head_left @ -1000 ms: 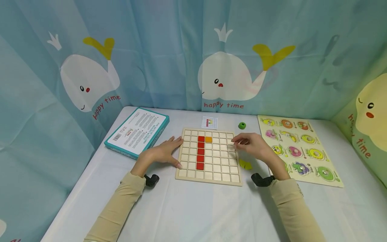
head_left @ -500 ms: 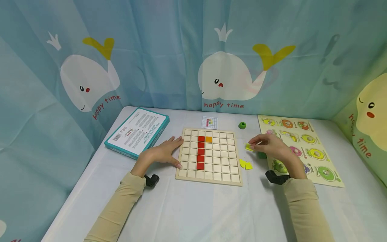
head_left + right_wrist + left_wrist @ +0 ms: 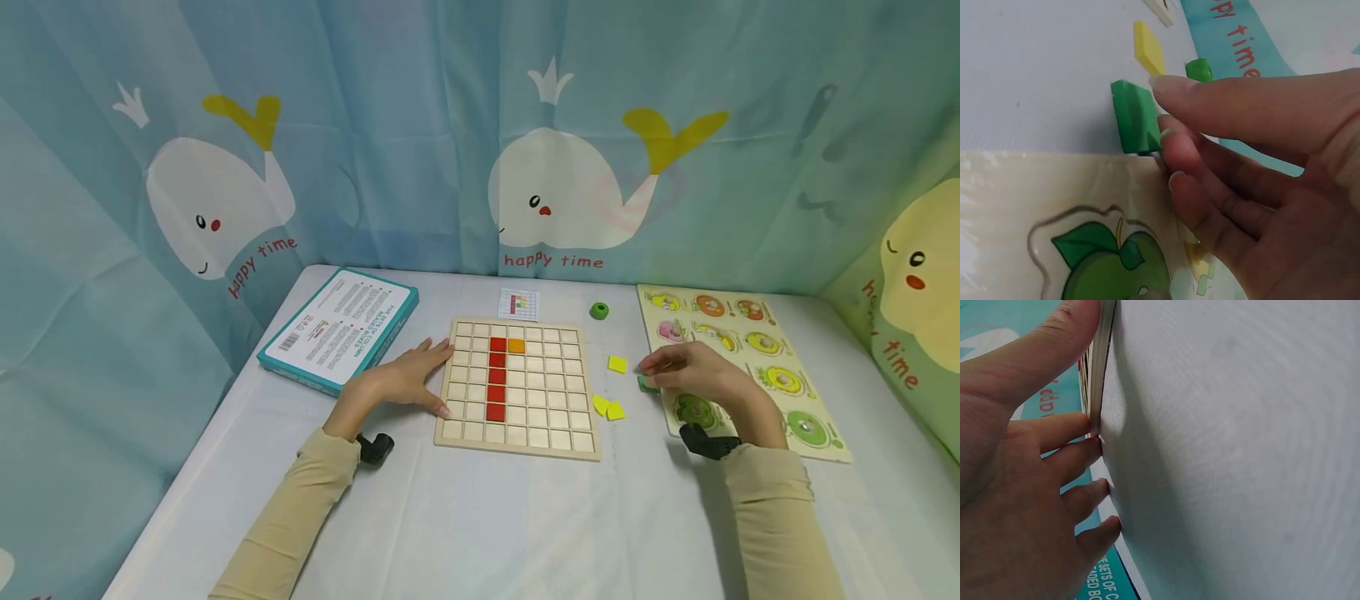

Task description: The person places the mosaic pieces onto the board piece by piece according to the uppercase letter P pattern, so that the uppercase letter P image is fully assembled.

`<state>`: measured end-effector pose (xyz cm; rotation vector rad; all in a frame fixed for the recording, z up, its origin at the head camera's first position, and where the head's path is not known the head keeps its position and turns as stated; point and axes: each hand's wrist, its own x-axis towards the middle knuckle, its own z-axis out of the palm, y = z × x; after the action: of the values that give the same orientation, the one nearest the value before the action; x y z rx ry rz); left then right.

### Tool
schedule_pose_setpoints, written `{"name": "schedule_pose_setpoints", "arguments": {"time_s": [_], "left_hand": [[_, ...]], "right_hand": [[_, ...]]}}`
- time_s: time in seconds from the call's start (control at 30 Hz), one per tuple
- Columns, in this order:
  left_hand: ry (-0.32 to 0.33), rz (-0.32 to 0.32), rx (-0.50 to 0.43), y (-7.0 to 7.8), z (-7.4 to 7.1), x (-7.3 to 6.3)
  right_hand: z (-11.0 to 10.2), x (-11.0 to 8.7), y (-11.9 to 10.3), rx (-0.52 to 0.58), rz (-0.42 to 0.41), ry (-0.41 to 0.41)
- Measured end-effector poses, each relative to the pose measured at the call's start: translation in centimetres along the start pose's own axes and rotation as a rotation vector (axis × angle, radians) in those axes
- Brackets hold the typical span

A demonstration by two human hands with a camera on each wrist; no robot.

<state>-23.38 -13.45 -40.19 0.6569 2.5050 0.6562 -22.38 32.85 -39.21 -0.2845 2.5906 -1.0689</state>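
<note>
A wooden grid board [image 3: 517,417] lies mid-table with a column of red tiles [image 3: 497,377] and one orange tile [image 3: 516,345]. My left hand [image 3: 408,379] lies flat with straight fingers against the board's left edge [image 3: 1100,375]; the left hand [image 3: 1022,487] holds nothing. My right hand [image 3: 686,371] is right of the board, at the edge of the fruit puzzle. Its thumb and fingertips [image 3: 1169,134] pinch a green tile [image 3: 1134,119], which shows under the right hand as a green tile [image 3: 645,383]. A yellow tile [image 3: 617,363] lies loose beside it.
Two more yellow tiles [image 3: 607,408] lie by the board's right edge. A fruit peg puzzle [image 3: 776,321] fills the right side. A green ring [image 3: 598,311] and a pattern card [image 3: 519,304] sit behind the board, a teal box [image 3: 341,327] at left. Whale-print curtains surround the table.
My right hand left the grid board and moved right carrying a yellow tile, set it on the table, then shifted further right onto the green tile. The left hand stayed put.
</note>
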Motion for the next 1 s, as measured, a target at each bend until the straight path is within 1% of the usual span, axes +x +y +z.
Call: {"name": "schedule_pose_setpoints", "arguments": {"time_s": [0.07, 0.2, 0.27, 0.4, 0.5, 0.77, 1.0], "left_hand": [[-0.001, -0.001, -0.006, 0.0, 0.0, -0.1], [-0.002, -0.008, -0.010, 0.0, 0.1, -0.2], [-0.001, -0.008, -0.011, -0.1, 0.1, -0.2], [-0.001, -0.004, -0.013, -0.1, 0.0, -0.2], [-0.003, -0.002, -0.012, 0.0, 0.0, -0.2], [-0.005, 0.000, -0.020, -0.2, 0.1, -0.3], [-0.005, 0.000, -0.022, 0.1, 0.0, -0.3]], "right_hand": [[0.1, 0.0, 0.0, -0.024, -0.007, -0.013], [0.3, 0.2, -0.4, -0.109, -0.011, -0.011], [0.5, 0.2, -0.6, -0.150, -0.015, 0.003], [0.9, 0.5, -0.9, -0.181, -0.010, 0.029], [1.0, 0.6, -0.8, -0.184, -0.008, 0.040], [1.2, 0.5, -0.6, -0.166, -0.041, 0.066], [1.1, 0.5, -0.6, -0.141, -0.023, 0.064]]}}
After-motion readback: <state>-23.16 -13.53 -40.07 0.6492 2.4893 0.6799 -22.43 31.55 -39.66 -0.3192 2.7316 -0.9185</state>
